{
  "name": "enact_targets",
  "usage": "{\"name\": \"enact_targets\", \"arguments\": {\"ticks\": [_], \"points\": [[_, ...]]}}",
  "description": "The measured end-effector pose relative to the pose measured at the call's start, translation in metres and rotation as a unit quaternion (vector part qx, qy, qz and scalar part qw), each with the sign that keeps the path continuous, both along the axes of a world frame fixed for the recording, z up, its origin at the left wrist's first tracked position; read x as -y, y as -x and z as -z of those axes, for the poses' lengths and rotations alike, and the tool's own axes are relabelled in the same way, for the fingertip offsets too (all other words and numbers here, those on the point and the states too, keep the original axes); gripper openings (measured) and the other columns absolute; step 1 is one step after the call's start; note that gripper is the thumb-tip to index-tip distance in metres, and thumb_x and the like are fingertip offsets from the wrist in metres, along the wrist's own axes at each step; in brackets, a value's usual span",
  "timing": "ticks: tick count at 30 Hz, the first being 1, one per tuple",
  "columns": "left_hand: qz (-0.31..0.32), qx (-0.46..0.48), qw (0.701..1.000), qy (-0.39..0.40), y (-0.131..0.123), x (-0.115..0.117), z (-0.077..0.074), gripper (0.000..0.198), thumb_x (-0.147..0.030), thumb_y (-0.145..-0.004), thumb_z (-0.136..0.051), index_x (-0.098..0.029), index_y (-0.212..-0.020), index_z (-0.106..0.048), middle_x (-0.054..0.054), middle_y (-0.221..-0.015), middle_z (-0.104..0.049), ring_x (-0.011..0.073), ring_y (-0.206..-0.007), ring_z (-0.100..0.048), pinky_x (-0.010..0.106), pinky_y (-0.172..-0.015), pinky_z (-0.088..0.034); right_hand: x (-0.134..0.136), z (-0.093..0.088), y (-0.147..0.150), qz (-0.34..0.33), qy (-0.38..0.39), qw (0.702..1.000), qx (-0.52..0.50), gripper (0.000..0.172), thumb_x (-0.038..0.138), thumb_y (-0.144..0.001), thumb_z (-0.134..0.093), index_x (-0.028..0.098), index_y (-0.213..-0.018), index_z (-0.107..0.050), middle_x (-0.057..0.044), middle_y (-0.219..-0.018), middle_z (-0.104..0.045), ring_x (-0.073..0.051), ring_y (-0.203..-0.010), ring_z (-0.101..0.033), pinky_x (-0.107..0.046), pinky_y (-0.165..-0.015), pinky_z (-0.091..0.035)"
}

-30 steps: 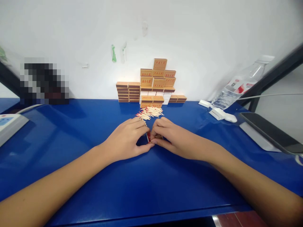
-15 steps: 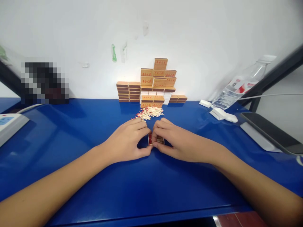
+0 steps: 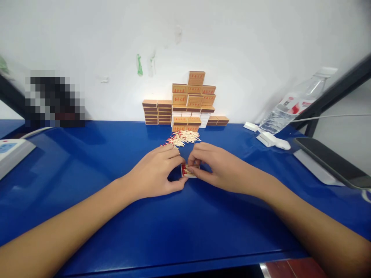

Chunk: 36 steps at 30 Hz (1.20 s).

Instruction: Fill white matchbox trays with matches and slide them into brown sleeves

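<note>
A small matchbox tray (image 3: 188, 171) filled with red-tipped matches lies on the blue table (image 3: 87, 162) between my hands. My left hand (image 3: 155, 172) curls round its left end, thumb and fingers closed on it. My right hand (image 3: 214, 166) is bent over its right end, fingertips pinched at the matches in the tray. Just beyond my fingers lies a loose heap of matches (image 3: 182, 138).
Stacked matchboxes (image 3: 188, 100) stand against the white wall behind the heap. A water bottle (image 3: 292, 106), small white pieces (image 3: 268, 138) and a dark phone (image 3: 330, 160) are at the right. A white device (image 3: 11, 150) sits at the left edge.
My right hand has drawn back slightly to the right and upward, uncovering more of the match-filled tray. My left hand has barely moved.
</note>
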<state>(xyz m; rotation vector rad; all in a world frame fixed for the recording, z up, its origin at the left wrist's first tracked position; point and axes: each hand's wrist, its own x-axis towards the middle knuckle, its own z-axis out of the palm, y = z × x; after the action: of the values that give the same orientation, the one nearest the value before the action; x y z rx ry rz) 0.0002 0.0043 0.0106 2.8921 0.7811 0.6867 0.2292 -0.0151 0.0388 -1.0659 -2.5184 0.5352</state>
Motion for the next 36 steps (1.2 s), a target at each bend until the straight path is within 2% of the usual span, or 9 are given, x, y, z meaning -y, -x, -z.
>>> {"name": "enact_targets", "arguments": {"ticks": [15,22,32,36], "points": [[-0.003,0.003,1.0,-0.01,0.0,0.0,0.0,0.016,-0.033,-0.092,-0.066,-0.017,-0.089,-0.068,0.006,-0.089,-0.067,0.0216,-0.085,-0.061,0.036,-0.079,-0.052,-0.001,0.001,-0.003,-0.008,0.03,0.999,0.028,0.014,0.026,-0.1,-0.061,0.021,-0.087,-0.062,-0.002,-0.087,-0.061,-0.016,-0.077,-0.055,-0.031,-0.072,-0.043],[-0.001,0.001,1.0,-0.011,0.001,0.0,0.001,0.017,-0.035,-0.092,-0.066,-0.018,-0.094,-0.069,0.006,-0.088,-0.066,0.0225,-0.086,-0.061,0.038,-0.083,-0.052,-0.005,0.0,-0.006,0.013,-0.011,1.0,0.024,0.018,0.031,-0.101,-0.06,0.021,-0.086,-0.062,-0.001,-0.082,-0.063,-0.016,-0.074,-0.054,-0.031,-0.07,-0.04],[-0.003,0.005,1.0,-0.017,0.001,-0.001,0.002,0.017,-0.034,-0.092,-0.065,-0.017,-0.093,-0.069,0.006,-0.087,-0.066,0.0214,-0.084,-0.061,0.036,-0.079,-0.052,-0.007,0.001,-0.009,0.006,0.008,1.0,0.029,0.015,0.031,-0.098,-0.065,0.021,-0.086,-0.063,0.001,-0.08,-0.062,-0.015,-0.072,-0.053,-0.03,-0.068,-0.039],[-0.003,0.009,1.0,-0.014,0.001,-0.001,0.002,0.019,-0.035,-0.092,-0.066,-0.017,-0.097,-0.071,0.006,-0.088,-0.067,0.0222,-0.085,-0.062,0.037,-0.08,-0.052,-0.015,0.004,-0.013,0.022,0.007,1.0,0.012,0.021,0.036,-0.1,-0.063,0.021,-0.084,-0.063,0.001,-0.074,-0.059,-0.014,-0.066,-0.05,-0.029,-0.063,-0.037]]}}
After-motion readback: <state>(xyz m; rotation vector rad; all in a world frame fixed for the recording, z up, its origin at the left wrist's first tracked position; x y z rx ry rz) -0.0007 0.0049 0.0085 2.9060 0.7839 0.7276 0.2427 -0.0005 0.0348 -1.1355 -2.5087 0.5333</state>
